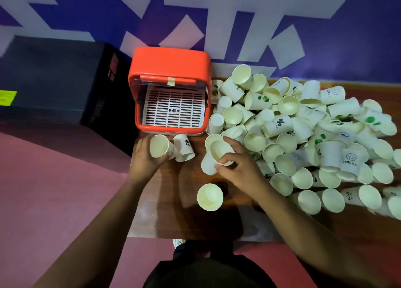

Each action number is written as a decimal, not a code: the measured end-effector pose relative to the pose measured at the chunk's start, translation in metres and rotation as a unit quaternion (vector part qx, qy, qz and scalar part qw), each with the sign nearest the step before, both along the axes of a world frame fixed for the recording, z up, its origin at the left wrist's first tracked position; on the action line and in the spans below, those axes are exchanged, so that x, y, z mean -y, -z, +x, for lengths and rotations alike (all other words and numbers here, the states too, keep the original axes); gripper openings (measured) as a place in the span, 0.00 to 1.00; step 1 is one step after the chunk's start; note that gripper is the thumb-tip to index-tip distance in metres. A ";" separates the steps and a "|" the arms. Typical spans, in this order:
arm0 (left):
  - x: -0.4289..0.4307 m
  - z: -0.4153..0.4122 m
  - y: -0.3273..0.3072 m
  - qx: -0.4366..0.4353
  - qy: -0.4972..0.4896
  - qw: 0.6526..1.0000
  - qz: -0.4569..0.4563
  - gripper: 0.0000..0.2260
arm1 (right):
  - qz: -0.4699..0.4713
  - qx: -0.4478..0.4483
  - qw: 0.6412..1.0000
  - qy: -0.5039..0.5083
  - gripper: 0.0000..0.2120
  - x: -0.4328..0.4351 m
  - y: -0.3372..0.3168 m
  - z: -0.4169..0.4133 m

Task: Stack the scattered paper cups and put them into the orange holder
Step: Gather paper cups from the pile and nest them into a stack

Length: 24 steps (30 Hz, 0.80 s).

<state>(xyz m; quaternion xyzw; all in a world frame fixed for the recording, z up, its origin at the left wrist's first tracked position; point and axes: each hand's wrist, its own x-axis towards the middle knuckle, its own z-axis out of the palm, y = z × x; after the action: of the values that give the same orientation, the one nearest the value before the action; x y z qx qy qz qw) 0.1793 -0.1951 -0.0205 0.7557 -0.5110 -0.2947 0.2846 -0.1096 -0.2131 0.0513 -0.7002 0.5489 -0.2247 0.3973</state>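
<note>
On the brown wooden desk [165,190], nearly all the work is left: the orange plastic holder [169,60] shows only its bare white grate [173,110], with the heap of white paper cups [314,136] scattered beside it. The left hand [143,157] grips one cup [159,145]; the right hand [238,168] pinches a second cup [217,155] by its rim, so stacking looks barely begun.

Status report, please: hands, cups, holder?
Left hand grips first cup. Right hand pinches second cup. Orange holder empty. Loose cup sits before its opening.
</note>
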 end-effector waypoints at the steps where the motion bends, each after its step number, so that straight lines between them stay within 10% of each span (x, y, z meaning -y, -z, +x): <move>1: -0.003 -0.003 -0.006 -0.015 -0.002 1.000 -0.004 0.34 | 0.002 0.004 1.000 -0.003 0.15 -0.004 -0.006 -0.002; 5: -0.015 -0.021 -0.024 -0.128 0.000 0.990 -0.053 0.33 | 0.020 0.034 0.999 -0.012 0.15 -0.024 -0.027 -0.009; 11: -0.038 -0.044 -0.041 -0.218 0.012 0.972 -0.086 0.25 | 0.095 -0.034 0.994 -0.037 0.44 -0.062 -0.014 -0.012; 24: -0.083 -0.060 -0.049 -0.334 0.077 0.939 -0.020 0.34 | 0.088 -0.134 0.986 -0.034 0.46 -0.100 0.052 0.001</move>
<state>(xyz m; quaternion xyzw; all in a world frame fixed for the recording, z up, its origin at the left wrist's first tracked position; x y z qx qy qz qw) 0.1195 -0.1124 0.0286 0.5662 -0.4492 -0.5405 0.4306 -0.1089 -0.1133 -0.0008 -0.7045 0.5909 -0.0661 0.3876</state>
